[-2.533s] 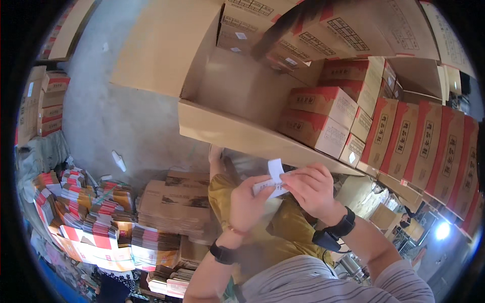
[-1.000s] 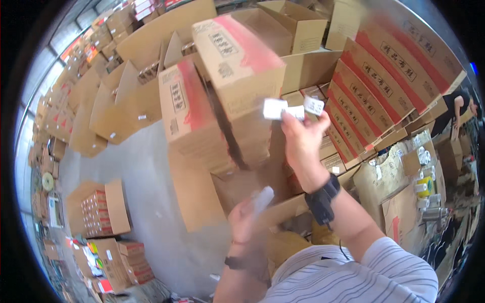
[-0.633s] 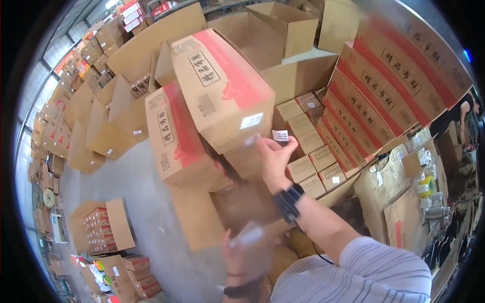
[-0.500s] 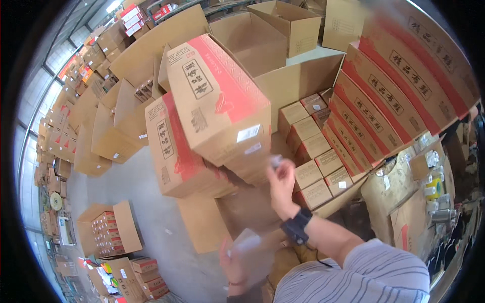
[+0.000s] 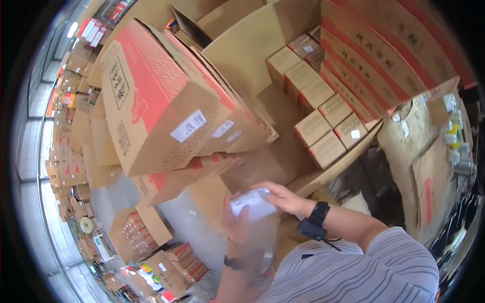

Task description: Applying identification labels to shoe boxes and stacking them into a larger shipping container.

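A small white label sheet (image 5: 256, 206) with dark print is held in front of me, between both hands. My left hand (image 5: 235, 216) is closed on its left edge, thumb across the front, and is blurred. With its fingers along the top right corner, my right hand (image 5: 284, 198) grips the same sheet. Just beyond stands a large brown-and-red carton (image 5: 156, 96), a white printed label (image 5: 188, 125) on its near side. To the right of it, an open carton (image 5: 252, 35) holds several smaller brown boxes (image 5: 327, 150) in rows.
Flattened red-and-brown cartons (image 5: 374, 55) lean in a row at the right. A second large carton (image 5: 187, 177) sits under the labelled one. An open box of small packs (image 5: 139, 232) stands on the grey floor (image 5: 187, 217) at the lower left. Cartons are piled along the far left.
My right hand has drawn back from the large carton to the sheet in my left hand. Both hands now hold it. The view has shifted, with the large carton looming closer.
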{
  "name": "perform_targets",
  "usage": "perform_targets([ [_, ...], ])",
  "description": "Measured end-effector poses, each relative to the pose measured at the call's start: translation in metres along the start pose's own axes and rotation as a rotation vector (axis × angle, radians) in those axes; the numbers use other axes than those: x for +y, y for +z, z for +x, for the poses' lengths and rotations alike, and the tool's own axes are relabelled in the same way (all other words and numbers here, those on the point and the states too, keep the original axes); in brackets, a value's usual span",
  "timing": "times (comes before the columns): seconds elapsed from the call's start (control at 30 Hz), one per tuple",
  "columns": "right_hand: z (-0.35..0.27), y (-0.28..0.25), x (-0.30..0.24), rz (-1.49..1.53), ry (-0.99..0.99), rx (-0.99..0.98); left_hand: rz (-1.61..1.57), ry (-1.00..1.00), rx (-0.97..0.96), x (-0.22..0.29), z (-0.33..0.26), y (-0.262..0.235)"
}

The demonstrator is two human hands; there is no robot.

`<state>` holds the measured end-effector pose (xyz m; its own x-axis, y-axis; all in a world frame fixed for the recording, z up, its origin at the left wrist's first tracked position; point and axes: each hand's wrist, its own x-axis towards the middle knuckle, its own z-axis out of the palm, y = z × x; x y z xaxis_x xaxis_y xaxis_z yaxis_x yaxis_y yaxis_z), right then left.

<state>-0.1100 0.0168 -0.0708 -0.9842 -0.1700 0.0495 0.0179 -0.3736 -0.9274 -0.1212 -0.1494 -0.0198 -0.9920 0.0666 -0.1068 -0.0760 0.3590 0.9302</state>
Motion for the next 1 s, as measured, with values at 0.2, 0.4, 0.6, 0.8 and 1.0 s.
perform_targets([
  [0.2,-0.018,0.017,0.027,0.444,0.381,0.186,0.317,0.354,-0.269,-0.014,0.014,-0.017],
  [0.4,-0.039,0.023,0.013,-0.327,-0.060,0.312,-0.271,-0.201,-0.464,-0.032,0.014,-0.011],
  [0.6,-0.070,0.009,0.034,-0.371,-0.106,0.415,0.061,-0.233,-0.685,-0.038,0.025,0.002],
  [0.8,-0.096,0.004,0.065,-0.308,-0.148,0.667,0.075,0.070,-0.685,-0.065,0.021,0.032],
  [1.0,-0.094,0.007,0.057,-0.762,-0.552,0.950,-0.025,-0.165,-0.430,-0.084,0.024,0.044],
])
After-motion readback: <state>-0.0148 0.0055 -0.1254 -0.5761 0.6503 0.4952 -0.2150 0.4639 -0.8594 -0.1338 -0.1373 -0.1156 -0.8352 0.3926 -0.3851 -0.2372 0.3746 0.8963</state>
